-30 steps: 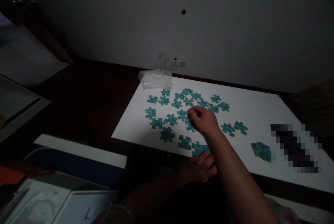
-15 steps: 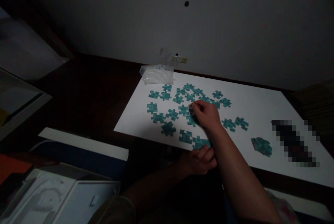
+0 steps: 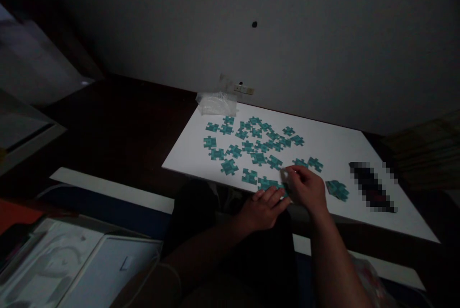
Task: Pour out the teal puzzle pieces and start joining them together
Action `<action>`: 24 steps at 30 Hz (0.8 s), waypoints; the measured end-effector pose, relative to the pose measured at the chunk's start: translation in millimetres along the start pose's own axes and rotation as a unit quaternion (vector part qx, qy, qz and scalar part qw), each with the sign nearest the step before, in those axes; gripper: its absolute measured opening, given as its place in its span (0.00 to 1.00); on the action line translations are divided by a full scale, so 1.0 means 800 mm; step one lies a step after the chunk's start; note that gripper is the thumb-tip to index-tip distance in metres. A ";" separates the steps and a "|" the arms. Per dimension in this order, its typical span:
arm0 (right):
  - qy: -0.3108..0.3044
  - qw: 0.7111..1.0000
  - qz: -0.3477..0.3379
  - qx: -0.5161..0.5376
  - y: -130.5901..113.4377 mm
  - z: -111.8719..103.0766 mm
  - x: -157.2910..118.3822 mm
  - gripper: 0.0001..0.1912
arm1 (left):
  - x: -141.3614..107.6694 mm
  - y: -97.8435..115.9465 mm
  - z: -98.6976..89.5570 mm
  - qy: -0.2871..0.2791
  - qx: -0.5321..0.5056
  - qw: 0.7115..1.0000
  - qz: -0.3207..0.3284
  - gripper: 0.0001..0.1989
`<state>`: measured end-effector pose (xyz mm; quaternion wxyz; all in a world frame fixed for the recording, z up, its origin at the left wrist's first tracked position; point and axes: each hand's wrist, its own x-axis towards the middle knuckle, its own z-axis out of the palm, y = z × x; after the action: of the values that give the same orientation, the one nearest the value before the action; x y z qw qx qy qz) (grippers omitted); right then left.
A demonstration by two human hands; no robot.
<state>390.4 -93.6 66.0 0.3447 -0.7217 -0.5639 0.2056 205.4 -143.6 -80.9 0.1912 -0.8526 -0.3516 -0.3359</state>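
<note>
Many teal jigsaw puzzle pieces (image 3: 258, 158) lie spread over a white tabletop (image 3: 187, 154). My left hand (image 3: 264, 208) is at the table's front edge, its fingers stretched out and resting on the near side of some joined puzzle pieces (image 3: 268, 183). Just right of these, my right hand (image 3: 307, 188) pinches a puzzle piece, mostly hidden by the fingers, low over the table. A small stack of puzzle pieces (image 3: 338, 190) sits to the right of that hand. Two more pieces, one of them a teal piece (image 3: 315, 164), lie just beyond it.
A clear plastic bag (image 3: 217, 105) lies at the table's back left corner. Toward the right end is a dark, pixelated object (image 3: 373, 187). A wall (image 3: 305, 59) with a socket strip (image 3: 244, 89) stands behind the table. An open white box (image 3: 72, 260) is at lower left.
My right hand has come from the middle of the scattered pieces toward me, beside the joined pieces. My left hand's fingers have straightened from a curl. The camera view has shifted slightly.
</note>
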 end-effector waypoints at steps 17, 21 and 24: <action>-0.011 0.989 -0.034 -0.141 0.042 -0.006 -0.030 0.23 | 0.001 -0.002 -0.013 -0.050 -0.016 0.999 -0.012 0.31; -0.003 0.985 -0.061 -0.161 0.053 0.001 -0.039 0.22 | 0.000 -0.003 -0.013 -0.059 -0.018 0.998 -0.009 0.33; 0.022 0.982 -0.073 -0.171 0.065 0.010 -0.042 0.21 | 0.001 -0.004 -0.016 -0.075 -0.022 0.997 -0.014 0.32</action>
<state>410.4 -130.5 20.1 0.2427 -0.7311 -0.6344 0.0650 197.4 -148.3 -71.0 0.1404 -0.8743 -0.3695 -0.2818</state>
